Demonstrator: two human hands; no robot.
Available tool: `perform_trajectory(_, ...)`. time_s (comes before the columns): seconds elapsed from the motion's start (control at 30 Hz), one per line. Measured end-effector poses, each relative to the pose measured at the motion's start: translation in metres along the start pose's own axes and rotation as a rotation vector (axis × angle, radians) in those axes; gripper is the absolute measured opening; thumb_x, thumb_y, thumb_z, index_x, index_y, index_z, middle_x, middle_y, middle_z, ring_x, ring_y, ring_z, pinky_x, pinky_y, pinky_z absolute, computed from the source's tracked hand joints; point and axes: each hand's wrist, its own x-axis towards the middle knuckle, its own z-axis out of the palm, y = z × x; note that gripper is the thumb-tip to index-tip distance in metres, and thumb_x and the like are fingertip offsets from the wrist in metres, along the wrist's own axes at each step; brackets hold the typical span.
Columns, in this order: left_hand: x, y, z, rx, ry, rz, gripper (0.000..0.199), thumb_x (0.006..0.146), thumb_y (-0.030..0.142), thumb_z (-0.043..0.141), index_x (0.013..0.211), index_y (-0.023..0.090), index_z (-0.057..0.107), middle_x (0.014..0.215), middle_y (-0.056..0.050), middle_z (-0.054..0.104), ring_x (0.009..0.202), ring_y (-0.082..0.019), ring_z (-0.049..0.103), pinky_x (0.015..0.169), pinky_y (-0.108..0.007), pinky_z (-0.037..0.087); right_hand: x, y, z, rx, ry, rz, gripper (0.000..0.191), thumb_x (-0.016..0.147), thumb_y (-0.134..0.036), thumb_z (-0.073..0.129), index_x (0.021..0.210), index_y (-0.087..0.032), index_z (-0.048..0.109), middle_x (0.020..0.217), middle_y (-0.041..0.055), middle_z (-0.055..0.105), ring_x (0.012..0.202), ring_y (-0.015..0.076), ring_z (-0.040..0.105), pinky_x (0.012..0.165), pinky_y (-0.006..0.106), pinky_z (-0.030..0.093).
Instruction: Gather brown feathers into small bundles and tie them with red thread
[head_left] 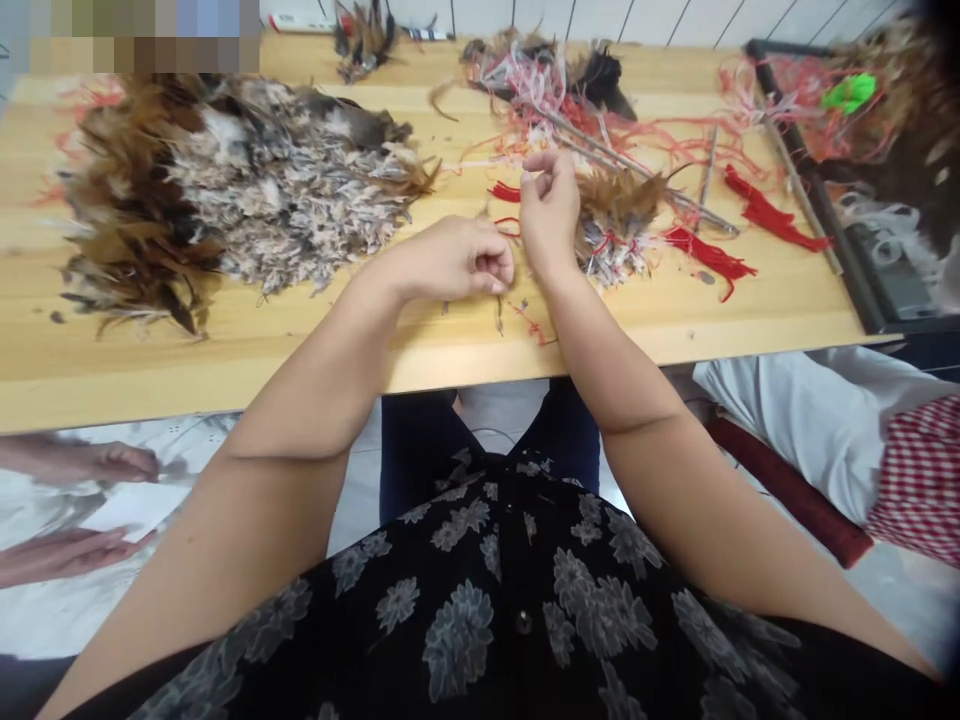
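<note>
Left hand [450, 262] curled, fingertips pinched together low over the bench [660, 310] — anything held is too small to tell. Right hand [550, 205] raised, fingers bunched, just beside a small feather bunch [616, 225] tied with red string [604, 240]. Big feather pile [247, 190] off left — sticks [600, 140] and red strips [712, 252] beyond.

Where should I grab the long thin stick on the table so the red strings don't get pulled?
Probably take the long thin stick near its right-hand end, coming from above and the right. That end lies fairly free past the feather bunch, while the other end is tangled in red and white strings.
</note>
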Motion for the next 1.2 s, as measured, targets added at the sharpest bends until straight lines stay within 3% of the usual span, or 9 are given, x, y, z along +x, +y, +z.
perform_trajectory(0.13,0.002,0.006,0.006,0.074,-0.134,-0.006,0.02,0.087,0.022,0.076,0.102,0.028,0.088,0.1,0.003,0.084,0.099,-0.026,0.082,0.1,-0.038,0.063,-0.003,-0.001,0.003,-0.09,-0.063,-0.105,0.027,0.109,-0.008,0.06,0.102,-0.033,0.053,0.126,0.0046,0.081,0.102,0.0221,0.068,0.114,0.038,0.06)
perform_trajectory(0.3,0.012,0.002,0.02,0.094,-0.237,0.031,0.02,0.084,0.015,0.066,0.09,0.026,0.082,0.094,-0.001,0.083,0.096,-0.027,0.079,0.096,-0.039,0.062,0.001,0.004,0.007,-0.128,-0.121,-0.218,0.019,0.105,-0.017,0.059,0.101,-0.035,0.053,0.114,0.0052,0.078,0.104,0.0257,0.067,0.114,0.039,0.061)
perform_trajectory(0.4,0.01,-0.005,0.019,0.177,-0.171,0.035,0.013,0.086,0.016,0.068,0.083,0.025,0.076,0.087,-0.002,0.078,0.101,-0.03,0.078,0.107,-0.043,0.061,0.003,0.002,0.007,-0.052,-0.118,-0.2,0.025,0.106,-0.018,0.06,0.095,-0.038,0.05,0.108,0.0042,0.076,0.098,0.0247,0.062,0.111,0.036,0.061)
perform_trajectory(0.5,-0.002,-0.011,0.006,0.221,-0.047,-0.038,0.009,0.09,0.017,0.071,0.089,0.026,0.074,0.094,-0.005,0.079,0.111,-0.034,0.077,0.115,-0.048,0.059,-0.002,-0.005,0.004,0.038,-0.133,-0.183,0.026,0.115,-0.023,0.058,0.094,-0.034,0.047,0.103,0.0026,0.072,0.092,0.0202,0.057,0.107,0.035,0.06)
perform_trajectory(0.63,-0.021,-0.013,-0.019,0.298,0.105,-0.188,0.012,0.101,0.019,0.065,0.1,0.031,0.068,0.108,-0.006,0.081,0.111,-0.033,0.072,0.11,-0.049,0.061,-0.013,-0.015,-0.001,-0.005,-0.306,-0.224,0.032,0.119,-0.04,0.069,0.093,-0.031,0.053,0.089,-0.0011,0.058,0.085,0.0195,0.052,0.094,0.036,0.056)
perform_trajectory(0.8,-0.031,-0.017,-0.038,0.352,0.221,-0.219,0.01,0.104,0.024,0.065,0.097,0.031,0.063,0.108,-0.008,0.079,0.108,-0.034,0.067,0.107,-0.051,0.06,-0.018,-0.007,0.001,-0.094,-0.493,-0.39,0.042,0.108,-0.067,0.083,0.1,-0.027,0.072,0.089,0.0011,0.061,0.102,0.0237,0.064,0.109,0.04,0.058)
perform_trajectory(0.9,-0.032,-0.026,-0.041,0.392,0.238,-0.17,0.012,0.101,0.019,0.069,0.098,0.031,0.068,0.105,-0.007,0.079,0.11,-0.033,0.067,0.109,-0.05,0.059,-0.015,0.006,0.007,-0.123,-0.572,-0.447,0.033,0.109,-0.055,0.083,0.106,-0.022,0.08,0.093,0.0025,0.067,0.101,0.0231,0.067,0.107,0.04,0.057)
perform_trajectory(1.07,-0.031,-0.034,-0.035,0.389,0.241,-0.081,0.016,0.099,0.015,0.07,0.098,0.031,0.074,0.101,-0.01,0.079,0.119,-0.04,0.075,0.108,-0.054,0.059,-0.011,0.018,0.015,-0.124,-0.654,-0.463,0.016,0.107,-0.025,0.075,0.111,-0.015,0.086,0.104,0.0058,0.076,0.101,0.0207,0.069,0.106,0.038,0.054)
perform_trajectory(1.2,-0.031,-0.034,-0.031,0.264,0.381,-0.056,0.013,0.101,0.017,0.078,0.103,0.03,0.074,0.112,-0.009,0.078,0.126,-0.04,0.071,0.117,-0.055,0.053,-0.01,0.021,0.015,-0.015,-0.637,-0.394,0.016,0.106,-0.024,0.074,0.101,-0.016,0.086,0.101,0.0055,0.077,0.101,0.0198,0.069,0.106,0.037,0.054)
